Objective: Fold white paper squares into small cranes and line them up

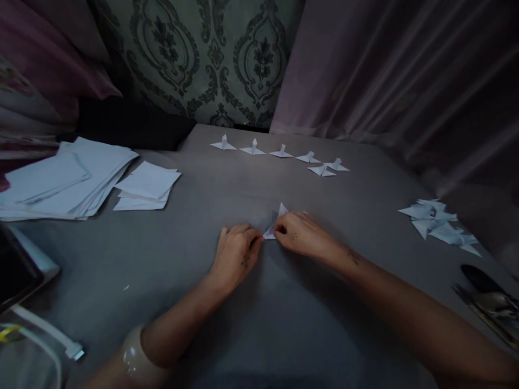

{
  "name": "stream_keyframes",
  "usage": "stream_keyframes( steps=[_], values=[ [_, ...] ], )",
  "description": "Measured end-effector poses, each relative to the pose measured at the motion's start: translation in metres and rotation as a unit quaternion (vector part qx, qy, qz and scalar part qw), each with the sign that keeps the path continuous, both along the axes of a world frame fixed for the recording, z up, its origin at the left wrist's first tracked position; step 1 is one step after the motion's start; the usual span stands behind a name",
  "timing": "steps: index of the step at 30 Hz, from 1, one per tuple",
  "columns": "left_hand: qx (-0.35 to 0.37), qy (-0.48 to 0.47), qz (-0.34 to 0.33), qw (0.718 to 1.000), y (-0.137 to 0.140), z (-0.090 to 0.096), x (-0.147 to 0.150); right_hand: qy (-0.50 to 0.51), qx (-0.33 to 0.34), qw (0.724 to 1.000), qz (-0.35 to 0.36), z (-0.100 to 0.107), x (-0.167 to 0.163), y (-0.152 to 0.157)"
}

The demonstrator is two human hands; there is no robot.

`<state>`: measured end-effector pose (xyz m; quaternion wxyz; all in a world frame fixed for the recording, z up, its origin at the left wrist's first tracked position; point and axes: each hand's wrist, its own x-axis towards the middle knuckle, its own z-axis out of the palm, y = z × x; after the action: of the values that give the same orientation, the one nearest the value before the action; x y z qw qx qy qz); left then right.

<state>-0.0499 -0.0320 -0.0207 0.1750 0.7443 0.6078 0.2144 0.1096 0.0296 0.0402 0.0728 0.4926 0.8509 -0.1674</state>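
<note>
A small folded piece of white paper with a pointed tip stands at the middle of the grey table. My left hand pinches its left corner between thumb and forefinger. On the other side, my right hand is closed on the paper's right part and hides much of it. Further back, several folded paper figures stand in a row, each with flat points to the sides and an upright piece in the middle.
At left lie a stack of large paper sheets and a smaller stack of cut paper. A pile of folded papers lies at right, above metal utensils. A white cable and dark-screened device occupy the near left.
</note>
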Motion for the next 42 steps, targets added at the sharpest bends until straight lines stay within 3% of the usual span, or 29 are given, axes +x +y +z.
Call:
stream_keyframes(
  steps=[9, 23, 32, 37, 39, 42],
  values=[
    [-0.014, 0.020, 0.010, 1.000, 0.003, 0.003, 0.004, -0.025, -0.023, 0.999, -0.011, -0.006, -0.002, 0.010],
    [-0.032, 0.033, 0.014, 0.999, 0.006, 0.003, 0.007, -0.049, -0.074, 0.996, -0.027, 0.002, -0.009, 0.021],
    [-0.038, -0.076, 0.020, 0.996, 0.010, -0.007, -0.003, -0.112, -0.118, 0.986, -0.031, 0.018, -0.022, 0.022],
    [-0.040, -0.173, 0.081, 0.981, 0.010, -0.015, -0.013, -0.128, -0.146, 0.981, -0.026, 0.015, -0.022, 0.026],
    [0.000, -0.192, 0.056, 0.980, 0.007, -0.013, -0.014, -0.124, -0.144, 0.982, -0.022, 0.012, -0.022, 0.027],
    [0.078, -0.199, -0.067, 0.975, 0.002, -0.013, -0.008, -0.118, -0.134, 0.984, -0.025, 0.009, -0.022, 0.028]
  ],
)
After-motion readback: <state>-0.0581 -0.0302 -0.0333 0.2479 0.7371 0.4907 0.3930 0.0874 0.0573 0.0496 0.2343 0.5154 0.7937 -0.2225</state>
